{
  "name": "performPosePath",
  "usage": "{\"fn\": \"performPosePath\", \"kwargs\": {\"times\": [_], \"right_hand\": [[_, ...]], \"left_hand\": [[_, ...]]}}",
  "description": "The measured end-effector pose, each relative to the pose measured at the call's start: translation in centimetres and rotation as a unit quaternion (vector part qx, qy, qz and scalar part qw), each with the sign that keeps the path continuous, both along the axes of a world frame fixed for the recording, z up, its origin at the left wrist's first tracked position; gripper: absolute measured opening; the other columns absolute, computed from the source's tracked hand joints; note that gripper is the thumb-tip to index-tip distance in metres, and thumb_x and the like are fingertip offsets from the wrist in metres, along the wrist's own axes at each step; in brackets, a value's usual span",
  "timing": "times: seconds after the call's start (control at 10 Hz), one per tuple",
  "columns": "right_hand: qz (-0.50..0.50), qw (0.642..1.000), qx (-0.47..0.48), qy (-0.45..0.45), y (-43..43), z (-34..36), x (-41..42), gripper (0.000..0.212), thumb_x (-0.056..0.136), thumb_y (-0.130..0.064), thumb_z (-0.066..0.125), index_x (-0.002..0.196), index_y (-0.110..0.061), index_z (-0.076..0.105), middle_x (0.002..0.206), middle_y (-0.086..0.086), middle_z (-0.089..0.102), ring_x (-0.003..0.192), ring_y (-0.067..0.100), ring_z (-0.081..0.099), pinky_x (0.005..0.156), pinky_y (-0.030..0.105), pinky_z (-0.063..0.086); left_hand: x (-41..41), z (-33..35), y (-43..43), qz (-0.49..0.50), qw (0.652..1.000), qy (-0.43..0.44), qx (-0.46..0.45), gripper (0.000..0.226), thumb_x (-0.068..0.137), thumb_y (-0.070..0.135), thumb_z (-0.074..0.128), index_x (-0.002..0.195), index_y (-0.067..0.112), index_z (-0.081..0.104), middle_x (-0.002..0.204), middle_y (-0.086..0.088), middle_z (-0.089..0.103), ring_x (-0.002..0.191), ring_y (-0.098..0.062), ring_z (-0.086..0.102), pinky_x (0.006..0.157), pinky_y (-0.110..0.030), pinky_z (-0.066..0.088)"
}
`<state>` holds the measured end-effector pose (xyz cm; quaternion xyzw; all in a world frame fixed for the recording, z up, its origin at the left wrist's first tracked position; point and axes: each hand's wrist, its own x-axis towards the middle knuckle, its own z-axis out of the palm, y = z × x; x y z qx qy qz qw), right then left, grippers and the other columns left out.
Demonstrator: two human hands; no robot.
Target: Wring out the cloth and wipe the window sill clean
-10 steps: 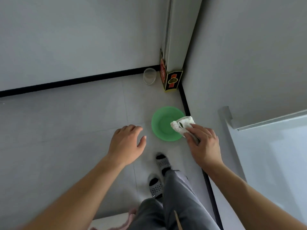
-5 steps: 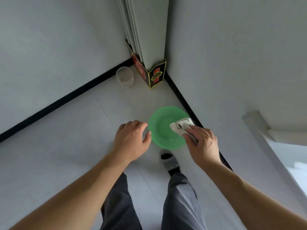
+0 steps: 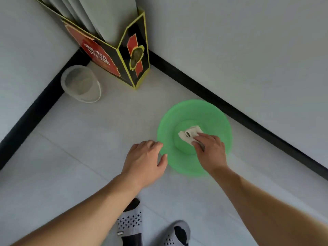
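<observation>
Below, right hand (image 3: 211,153) pinching cloth (image 3: 189,134), left hand (image 3: 144,160) loosely curled

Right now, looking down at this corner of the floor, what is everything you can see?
basin: one, green, on the floor by the right wall
cloth: one, white, bunched over the basin's middle
container: one, clear plastic, against the left wall
box: one, black with red and yellow, in the corner
panels: several, pale, standing in the box
skirting: black, along both walls
floor: pale grey tiles
slippers: two, grey, on the person's feet
left hand: empty, beside the basin's rim
right hand: grips the cloth
</observation>
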<state>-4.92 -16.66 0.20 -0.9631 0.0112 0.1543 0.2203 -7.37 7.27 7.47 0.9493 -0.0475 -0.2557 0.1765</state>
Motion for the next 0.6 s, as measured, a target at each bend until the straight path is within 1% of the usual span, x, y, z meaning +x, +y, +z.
{"fn": "performPosePath", "kwargs": {"times": [0.1, 0.2, 0.3, 0.4, 0.5, 0.6], "right_hand": [[0.023, 0.999, -0.006, -0.025, -0.5, -5.9, 0.7, 0.020, 0.091, -0.027, 0.069, 0.110, -0.023, 0.075, 0.120, 0.000, 0.071, 0.108, 0.033, 0.059, 0.086, 0.045, 0.043], [0.040, 0.997, -0.007, -0.059, -1.0, -9.8, 0.6, 0.019, 0.089, -0.027, 0.071, 0.107, -0.023, 0.076, 0.121, 0.000, 0.071, 0.108, 0.034, 0.060, 0.085, 0.045, 0.044], [0.056, 0.995, -0.013, -0.077, -0.9, -11.3, -0.3, 0.020, 0.086, -0.024, 0.074, 0.106, -0.024, 0.077, 0.125, -0.002, 0.069, 0.114, 0.034, 0.058, 0.091, 0.046, 0.042], [0.037, 0.997, -0.001, -0.073, -0.7, -10.3, -1.4, 0.019, 0.083, -0.019, 0.077, 0.101, -0.024, 0.078, 0.123, -0.001, 0.070, 0.115, 0.034, 0.058, 0.094, 0.046, 0.041], [-0.011, 0.995, 0.027, -0.096, -1.0, -6.4, -2.9, 0.015, 0.084, -0.018, 0.075, 0.098, -0.024, 0.078, 0.116, -0.005, 0.072, 0.111, 0.028, 0.059, 0.091, 0.042, 0.041], [-0.068, 0.991, 0.072, -0.093, -1.9, -0.4, -4.6, 0.016, 0.087, -0.016, 0.073, 0.102, -0.019, 0.077, 0.110, -0.001, 0.074, 0.106, 0.028, 0.061, 0.091, 0.038, 0.045]], "left_hand": [[0.7, -5.2, -0.3, -0.017, 1.000, -0.019, 0.003, 0.057, 0.087, 0.052, 0.030, 0.121, 0.019, 0.061, 0.112, -0.002, 0.068, 0.103, -0.026, 0.063, 0.090, -0.039, 0.046], [0.8, -8.2, -0.6, -0.024, 1.000, -0.015, 0.001, 0.054, 0.088, 0.049, 0.036, 0.124, 0.018, 0.060, 0.116, -0.005, 0.066, 0.107, -0.028, 0.061, 0.092, -0.040, 0.046], [0.2, -9.1, -1.0, -0.036, 0.999, -0.018, -0.001, 0.052, 0.092, 0.047, 0.041, 0.131, 0.017, 0.055, 0.125, -0.005, 0.061, 0.114, -0.028, 0.057, 0.098, -0.040, 0.043], [-0.8, -8.5, -1.2, -0.043, 0.999, 0.001, 0.005, 0.049, 0.096, 0.044, 0.047, 0.137, 0.018, 0.050, 0.131, -0.005, 0.057, 0.119, -0.027, 0.053, 0.100, -0.040, 0.040], [-1.7, -5.6, -1.3, -0.034, 0.999, 0.001, 0.012, 0.047, 0.096, 0.043, 0.047, 0.135, 0.018, 0.051, 0.131, -0.006, 0.058, 0.119, -0.027, 0.054, 0.099, -0.040, 0.041], [-2.8, -1.6, -1.4, -0.023, 1.000, 0.000, 0.021, 0.045, 0.095, 0.044, 0.047, 0.132, 0.018, 0.054, 0.127, -0.005, 0.060, 0.117, -0.027, 0.055, 0.096, -0.040, 0.043]]}}
